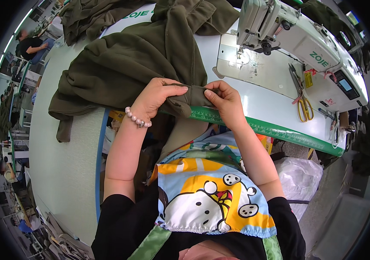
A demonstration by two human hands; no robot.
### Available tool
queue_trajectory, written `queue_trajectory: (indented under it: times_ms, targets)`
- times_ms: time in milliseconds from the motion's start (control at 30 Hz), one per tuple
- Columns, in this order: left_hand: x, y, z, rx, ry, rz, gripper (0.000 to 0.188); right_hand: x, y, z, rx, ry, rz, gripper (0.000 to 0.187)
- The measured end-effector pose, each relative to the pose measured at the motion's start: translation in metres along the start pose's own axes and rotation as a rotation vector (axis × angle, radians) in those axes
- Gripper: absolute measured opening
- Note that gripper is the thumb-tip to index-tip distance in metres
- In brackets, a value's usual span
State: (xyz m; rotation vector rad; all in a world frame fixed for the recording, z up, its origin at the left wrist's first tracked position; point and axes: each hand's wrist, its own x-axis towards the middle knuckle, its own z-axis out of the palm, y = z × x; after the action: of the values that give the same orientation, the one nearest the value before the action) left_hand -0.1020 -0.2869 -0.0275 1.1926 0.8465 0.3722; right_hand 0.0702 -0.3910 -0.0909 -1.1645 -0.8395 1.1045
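A dark olive-green garment lies bunched over the table's front edge, with a seam running down toward my hands. My left hand pinches its near edge, the thumb pressed along the cloth just left of the seam. On the other side of the seam my right hand grips the same edge between thumb and fingers. The cloth between both hands is held fairly flat, right above the green ruler strip on the table edge. Which part of the garment this is, I cannot tell.
A white sewing machine stands at the back right with its metal plate. Yellow-handled scissors lie beside it. More olive cloth is piled at the back left. A grey side table adjoins on the left. A person sits far left.
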Motion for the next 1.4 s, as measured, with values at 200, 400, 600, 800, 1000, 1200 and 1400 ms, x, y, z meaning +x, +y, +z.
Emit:
queue_trajectory:
  times_ms: [200, 400, 600, 800, 1000, 1200, 1400]
  targets:
    - [0.001, -0.002, -0.004, 0.131, -0.03, 0.031, 0.02, -0.004, -0.004, 0.002, -0.005, -0.019, -0.012, 0.013]
    - [0.0, 0.0, -0.001, 0.193, -0.034, 0.054, 0.019, -0.005, -0.006, -0.005, 0.035, -0.051, -0.01, 0.018]
    - [-0.004, 0.002, 0.0, 0.075, -0.01, 0.006, 0.019, -0.004, -0.006, -0.015, 0.195, -0.127, 0.028, 0.026]
    - [-0.004, 0.0, 0.0, 0.074, 0.008, 0.016, 0.019, -0.002, -0.002, -0.022, 0.247, -0.156, 0.05, 0.028]
    - [-0.005, -0.001, 0.0, 0.072, 0.001, 0.009, 0.019, -0.002, -0.002, -0.022, 0.366, -0.158, 0.082, 0.025]
    - [-0.004, -0.002, 0.0, 0.086, 0.008, 0.031, 0.018, -0.002, -0.003, -0.022, 0.381, -0.166, 0.078, 0.025]
    - [0.0, -0.006, 0.0, 0.171, -0.026, 0.036, 0.019, 0.001, -0.029, 0.003, -0.078, -0.171, -0.052, 0.026]
